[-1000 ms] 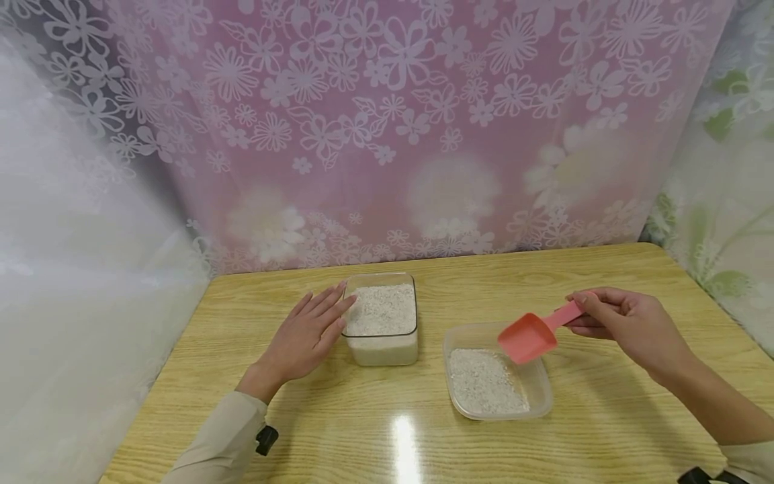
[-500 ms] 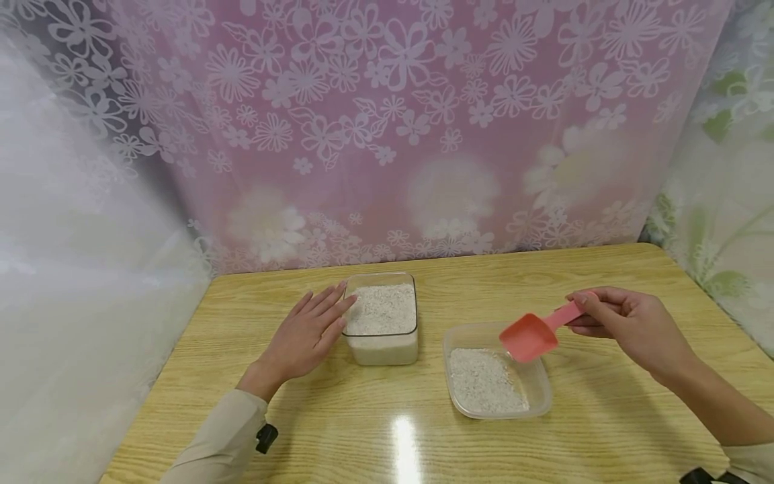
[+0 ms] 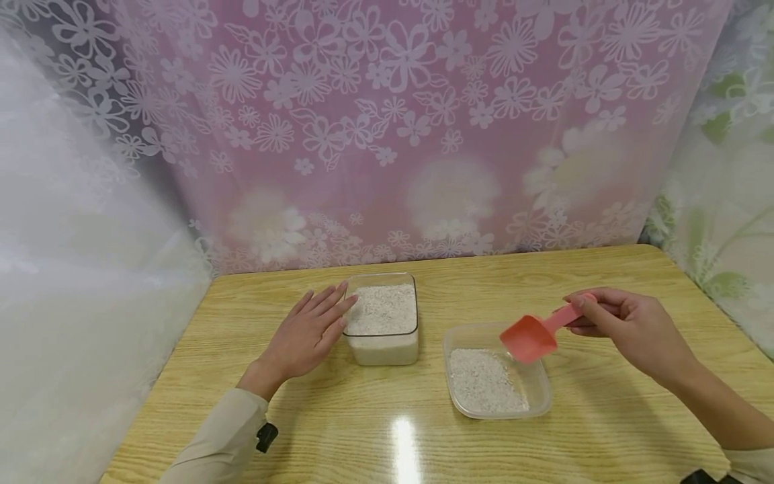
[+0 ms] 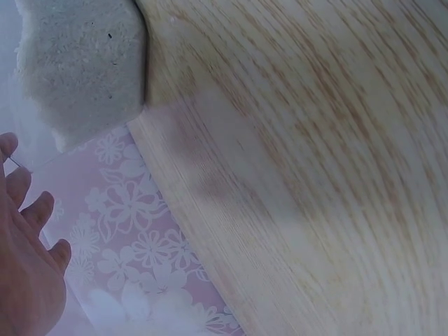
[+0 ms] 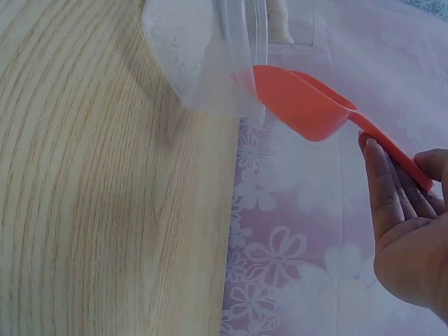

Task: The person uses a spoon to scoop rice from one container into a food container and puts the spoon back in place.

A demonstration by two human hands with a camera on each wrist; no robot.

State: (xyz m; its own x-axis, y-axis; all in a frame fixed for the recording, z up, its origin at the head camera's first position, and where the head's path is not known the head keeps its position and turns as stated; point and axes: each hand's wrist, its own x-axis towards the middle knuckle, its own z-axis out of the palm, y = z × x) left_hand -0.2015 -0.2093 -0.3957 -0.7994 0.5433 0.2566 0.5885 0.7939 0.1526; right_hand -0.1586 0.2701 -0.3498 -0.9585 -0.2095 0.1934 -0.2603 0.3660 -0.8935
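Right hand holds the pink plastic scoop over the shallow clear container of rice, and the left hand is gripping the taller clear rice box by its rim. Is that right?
Not quite. The left hand lies flat and open on the wooden table, fingertips against the side of the taller clear rice box, as the head view shows. The right hand does hold the pink plastic scoop over the shallow clear container.

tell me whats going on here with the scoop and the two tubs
A person's right hand holds a coral plastic scoop by its handle, above the far rim of a shallow clear plastic tub partly filled with white grains. The left hand rests flat against a deeper clear tub, nearly full of similar grains.
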